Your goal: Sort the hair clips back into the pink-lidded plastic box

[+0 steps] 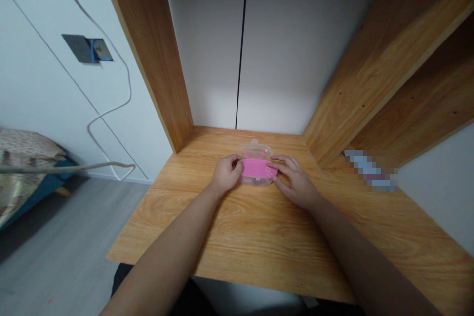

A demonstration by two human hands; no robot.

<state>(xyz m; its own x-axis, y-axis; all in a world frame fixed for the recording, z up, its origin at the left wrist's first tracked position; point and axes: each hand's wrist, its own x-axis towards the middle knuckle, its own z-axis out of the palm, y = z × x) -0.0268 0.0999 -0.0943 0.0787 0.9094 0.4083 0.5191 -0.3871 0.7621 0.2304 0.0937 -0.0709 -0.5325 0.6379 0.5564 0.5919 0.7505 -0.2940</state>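
A small clear plastic box (255,182) sits on the wooden desk, its clear lid (255,148) tipped up at the back with pink parts near the hinge. Over the box lies a flat pink oval piece (255,168) with pale marks near its right end; I cannot tell whether it is a tray or an inner cover. My left hand (226,174) pinches the piece's left end between thumb and fingers. At the right end, my right hand (294,180) grips it, fingers on top and thumb at the near edge. What lies beneath the pink piece is hidden.
Wooden upright panels (148,54) flank the desk (252,237), with a white wall (277,59) behind. A blurred-out item (370,172) lies at the right. Left are a white cable (128,94), an open wall socket (89,49) and a bed (29,158).
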